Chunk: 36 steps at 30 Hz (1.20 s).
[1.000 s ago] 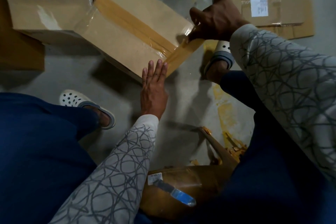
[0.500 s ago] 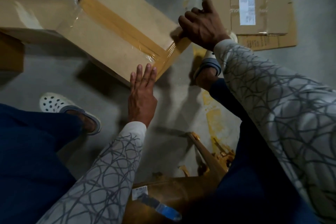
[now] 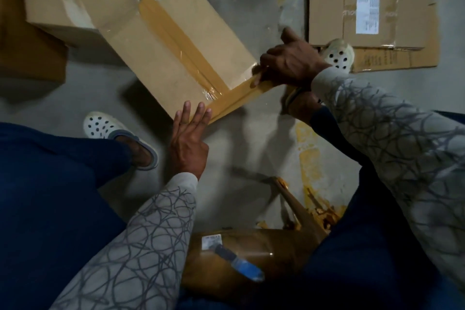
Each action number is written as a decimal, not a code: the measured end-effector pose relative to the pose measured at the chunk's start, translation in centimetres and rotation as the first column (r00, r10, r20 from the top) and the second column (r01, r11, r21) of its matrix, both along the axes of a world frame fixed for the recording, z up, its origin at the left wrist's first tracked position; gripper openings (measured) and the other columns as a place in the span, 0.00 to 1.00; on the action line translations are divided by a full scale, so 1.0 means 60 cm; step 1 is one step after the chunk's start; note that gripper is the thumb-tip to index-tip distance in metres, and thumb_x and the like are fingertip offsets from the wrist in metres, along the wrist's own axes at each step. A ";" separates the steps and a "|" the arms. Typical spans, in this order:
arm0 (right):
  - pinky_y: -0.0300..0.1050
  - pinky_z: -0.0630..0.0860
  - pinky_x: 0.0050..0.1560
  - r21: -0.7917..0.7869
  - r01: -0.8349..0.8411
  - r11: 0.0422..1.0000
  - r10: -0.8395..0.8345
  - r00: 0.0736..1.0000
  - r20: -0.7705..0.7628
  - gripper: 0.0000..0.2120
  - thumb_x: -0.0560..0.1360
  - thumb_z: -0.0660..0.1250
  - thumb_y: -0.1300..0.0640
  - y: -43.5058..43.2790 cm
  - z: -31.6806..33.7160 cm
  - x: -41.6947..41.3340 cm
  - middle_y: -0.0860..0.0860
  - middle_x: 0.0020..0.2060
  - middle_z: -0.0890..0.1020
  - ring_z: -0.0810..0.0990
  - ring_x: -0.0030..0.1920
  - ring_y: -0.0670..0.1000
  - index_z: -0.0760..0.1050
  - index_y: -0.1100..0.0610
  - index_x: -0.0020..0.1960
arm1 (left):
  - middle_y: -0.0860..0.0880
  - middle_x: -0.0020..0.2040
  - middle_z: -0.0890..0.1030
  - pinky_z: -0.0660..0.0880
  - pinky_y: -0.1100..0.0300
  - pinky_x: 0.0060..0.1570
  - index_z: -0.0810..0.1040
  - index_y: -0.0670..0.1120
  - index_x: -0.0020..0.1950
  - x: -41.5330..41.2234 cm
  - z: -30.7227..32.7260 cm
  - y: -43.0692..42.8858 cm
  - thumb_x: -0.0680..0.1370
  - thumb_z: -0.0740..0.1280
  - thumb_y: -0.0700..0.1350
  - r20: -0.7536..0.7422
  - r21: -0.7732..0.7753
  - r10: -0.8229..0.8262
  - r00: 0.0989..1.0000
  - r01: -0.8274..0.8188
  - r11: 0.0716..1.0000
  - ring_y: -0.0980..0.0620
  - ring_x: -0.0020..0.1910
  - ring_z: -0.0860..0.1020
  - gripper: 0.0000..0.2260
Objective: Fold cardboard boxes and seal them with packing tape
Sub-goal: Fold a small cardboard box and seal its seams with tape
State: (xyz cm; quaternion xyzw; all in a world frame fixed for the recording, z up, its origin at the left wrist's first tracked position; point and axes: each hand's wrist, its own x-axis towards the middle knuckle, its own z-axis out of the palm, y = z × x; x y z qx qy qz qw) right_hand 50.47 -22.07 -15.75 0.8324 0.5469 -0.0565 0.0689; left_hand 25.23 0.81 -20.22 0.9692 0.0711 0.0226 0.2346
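Head view. Locate box point(image 3: 181, 58) on floor point(image 3: 251, 146) ahead, beside stacked boxes point(image 3: 75, 7), long axis running far-left to near-right. Note tape point(image 3: 176, 43) laid along centre seam on that same axis, then bent across near end toward the right. Find left hand point(image 3: 188, 143) flat, fingers point(image 3: 197, 118) straight, pressing near corner at the bend. Find right hand point(image 3: 292, 63) curled, pinching loose tape at right-hand corner; roll not visible. Treat right hand as nearer to loose end, box lying to its left. Expect pull rightward, probably to tear or wrap tape.
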 end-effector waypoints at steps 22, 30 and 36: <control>0.49 0.66 0.38 -0.089 0.337 0.937 -0.348 0.920 -0.179 0.28 0.72 0.66 0.30 -0.014 0.034 -0.054 0.58 0.43 0.82 0.81 0.41 0.61 0.73 0.53 0.57 | 0.54 0.77 0.67 0.46 0.54 0.81 0.71 0.51 0.76 -0.038 -0.002 0.040 0.66 0.69 0.26 -0.097 0.009 -0.038 0.995 0.039 0.999 0.48 0.81 0.55 0.40; 0.53 0.76 0.44 -0.153 0.430 0.890 -0.456 0.843 -0.284 0.24 0.70 0.69 0.33 0.012 -0.009 -0.032 0.54 0.42 0.83 0.80 0.41 0.58 0.72 0.48 0.56 | 0.53 0.78 0.67 0.49 0.46 0.81 0.71 0.49 0.77 -0.041 -0.005 0.028 0.69 0.67 0.29 -0.083 0.027 0.016 0.996 -0.014 1.000 0.47 0.82 0.54 0.37; 0.55 0.64 0.56 -0.078 0.388 0.919 -0.394 0.885 -0.249 0.22 0.74 0.72 0.41 0.015 -0.026 -0.062 0.55 0.48 0.84 0.82 0.46 0.59 0.73 0.54 0.59 | 0.53 0.75 0.70 0.46 0.52 0.81 0.74 0.48 0.74 -0.036 0.001 0.022 0.68 0.65 0.31 -0.043 -0.027 0.071 0.997 -0.073 0.997 0.47 0.81 0.57 0.33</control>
